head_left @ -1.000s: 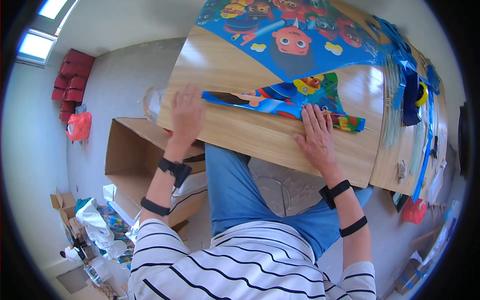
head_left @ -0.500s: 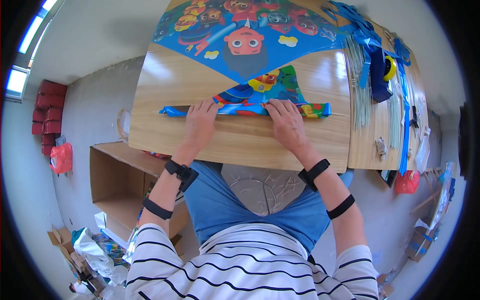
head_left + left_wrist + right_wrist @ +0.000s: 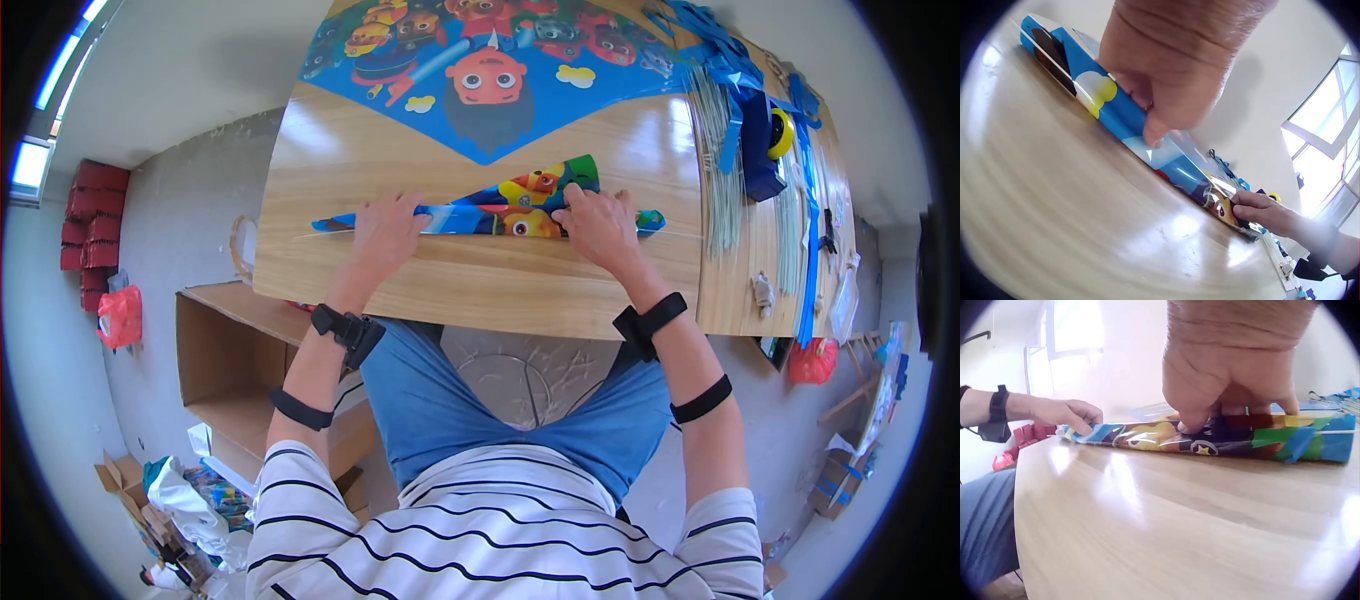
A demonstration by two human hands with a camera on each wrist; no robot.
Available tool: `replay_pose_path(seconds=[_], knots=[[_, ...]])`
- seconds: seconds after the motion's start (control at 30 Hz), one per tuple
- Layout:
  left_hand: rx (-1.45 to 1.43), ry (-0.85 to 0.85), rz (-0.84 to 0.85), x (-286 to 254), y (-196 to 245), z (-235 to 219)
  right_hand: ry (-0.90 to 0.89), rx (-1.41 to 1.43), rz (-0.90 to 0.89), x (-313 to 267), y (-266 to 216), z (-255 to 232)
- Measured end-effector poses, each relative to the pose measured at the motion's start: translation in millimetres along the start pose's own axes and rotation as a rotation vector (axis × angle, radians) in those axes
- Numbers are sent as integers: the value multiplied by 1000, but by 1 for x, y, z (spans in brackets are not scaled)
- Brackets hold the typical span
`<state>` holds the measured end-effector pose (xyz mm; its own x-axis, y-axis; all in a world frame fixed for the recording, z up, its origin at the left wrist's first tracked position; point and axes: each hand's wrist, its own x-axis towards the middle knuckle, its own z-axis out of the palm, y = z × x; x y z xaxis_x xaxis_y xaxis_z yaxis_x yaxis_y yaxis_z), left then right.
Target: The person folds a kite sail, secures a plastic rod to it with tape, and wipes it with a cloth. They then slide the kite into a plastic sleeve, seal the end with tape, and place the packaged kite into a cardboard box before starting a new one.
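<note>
A cartoon-printed plastic sheet (image 3: pixel 480 221) lies rolled into a long narrow strip across the wooden table (image 3: pixel 400 280). A short colourful flap (image 3: pixel 535 185) of it still spreads out on the far side. White rod tips stick out at the roll's ends. My left hand (image 3: pixel 388 235) grips the roll's left part, its thumb against the near side in the left wrist view. Toward the other end, my right hand (image 3: pixel 600 228) holds the roll with curled fingers, thumb pressed on its front in the right wrist view. Some fingertips are hidden behind the roll.
Beyond the roll lies a larger blue cartoon sheet (image 3: pixel 490 120) with a pointed corner toward me. Thin pale rods (image 3: pixel 715 170), blue strips (image 3: pixel 806 250) and a yellow tape roll (image 3: pixel 781 135) are at the right. A cardboard box (image 3: pixel 235 350) stands below the table's left edge.
My left hand came from beside the sheet onto the roll. My right hand, flat before, now curls and sits farther right along the roll. The flap has shrunk as the sheet rolled up.
</note>
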<state>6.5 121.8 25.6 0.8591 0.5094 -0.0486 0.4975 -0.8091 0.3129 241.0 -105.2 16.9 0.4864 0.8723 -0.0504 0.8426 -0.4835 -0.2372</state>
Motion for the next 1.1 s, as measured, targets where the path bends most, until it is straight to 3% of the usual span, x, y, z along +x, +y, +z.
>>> replay_pose_path(seconds=[0.07,0.27,0.3,0.4,0.5,0.67,0.9,0.97,1.1], knots=[[112,167,52,-6,8,-2,-24,-26,6,2,-2,-2],[46,210,472,-2,68,30,-111,-64,47,8,-7,-9],[62,222,456,0,68,37,-132,-71,67,8,-8,-12],[88,234,421,6,67,52,29,-115,89,2,-12,-6],[71,232,408,10,64,52,365,-126,-103,-15,-17,-14],[-5,280,428,20,62,52,335,-21,-142,-33,-5,16],[-67,134,309,18,62,39,255,84,-148,-27,5,5],[-59,108,262,19,60,42,176,56,-65,-20,5,-1],[21,220,260,20,69,45,68,23,24,-2,3,-8]])
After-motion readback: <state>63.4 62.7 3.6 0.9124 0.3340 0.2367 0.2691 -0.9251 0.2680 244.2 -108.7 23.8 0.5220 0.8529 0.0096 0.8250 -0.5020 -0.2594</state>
